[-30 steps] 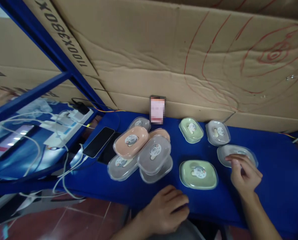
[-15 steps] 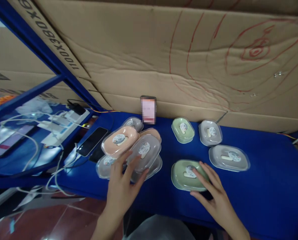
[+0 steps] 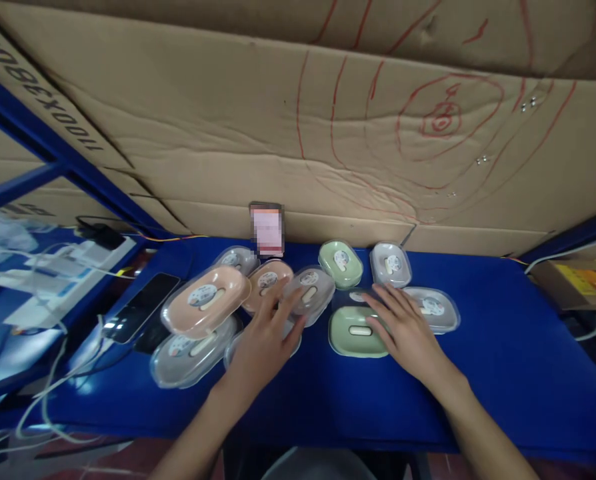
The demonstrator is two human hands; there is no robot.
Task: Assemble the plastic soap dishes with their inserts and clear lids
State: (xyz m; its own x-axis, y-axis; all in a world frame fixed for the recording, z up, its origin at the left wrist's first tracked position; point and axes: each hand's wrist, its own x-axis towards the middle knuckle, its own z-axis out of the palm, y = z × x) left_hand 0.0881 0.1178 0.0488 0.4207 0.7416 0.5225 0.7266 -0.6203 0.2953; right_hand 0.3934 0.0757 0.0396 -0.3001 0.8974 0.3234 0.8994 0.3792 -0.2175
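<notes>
My left hand (image 3: 271, 320) is closed around the near side of a grey oblong box (image 3: 314, 303) with a clear lid and a round sticker. Under that hand, another grey box (image 3: 232, 347) is mostly hidden. My right hand (image 3: 403, 323) grips a clear lid (image 3: 345, 298) with a sticker, just behind a green oblong box (image 3: 345, 340). The green box's pale oval inset shows without a sticker over it. Close to the left hand are two peach boxes (image 3: 217, 313), one tilted on top of a grey box (image 3: 191, 363).
Behind stand a green box (image 3: 340, 265), a grey box (image 3: 391, 265) and a phone (image 3: 268, 230) with a blurred screen, against cardboard (image 3: 203, 153). Another grey box (image 3: 441, 313) is by my right hand. A dark phone (image 3: 141, 307), cables and a power strip (image 3: 83, 280) lie left.
The view has turned right. My left hand has moved the upper grey box rightward off the pile, uncovering a peach box. My right hand has separated the clear lid from the near green box.
</notes>
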